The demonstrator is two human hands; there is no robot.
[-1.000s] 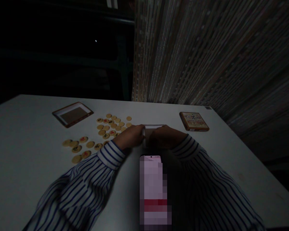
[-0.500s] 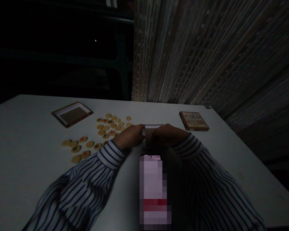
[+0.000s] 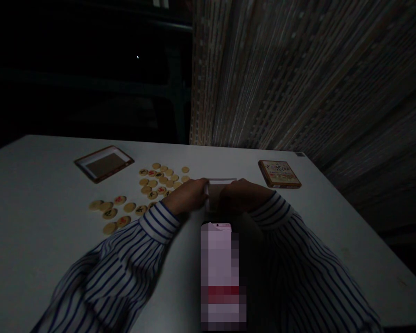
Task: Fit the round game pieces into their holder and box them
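My left hand point(image 3: 189, 196) is closed on the left wall of a small open box point(image 3: 215, 193) with pale inner walls and a brownish floor. On the box's other side my right hand point(image 3: 246, 196) grips the right edge, its fingers partly in shadow and reaching over the inside. Round wooden xiangqi pieces point(image 3: 161, 190) lie scattered left of my left hand, some showing red or black characters and others blank side up. A lit phone point(image 3: 217, 268) with a blurred screen lies just below the box, between my forearms.
An open, shallow box part point(image 3: 107, 164) with a brown rim lies at the far left of the white table point(image 3: 55, 277). At the right lies a shut, printed box point(image 3: 280, 174). A beaded or string curtain point(image 3: 249, 78) hangs behind the table. The room is dark.
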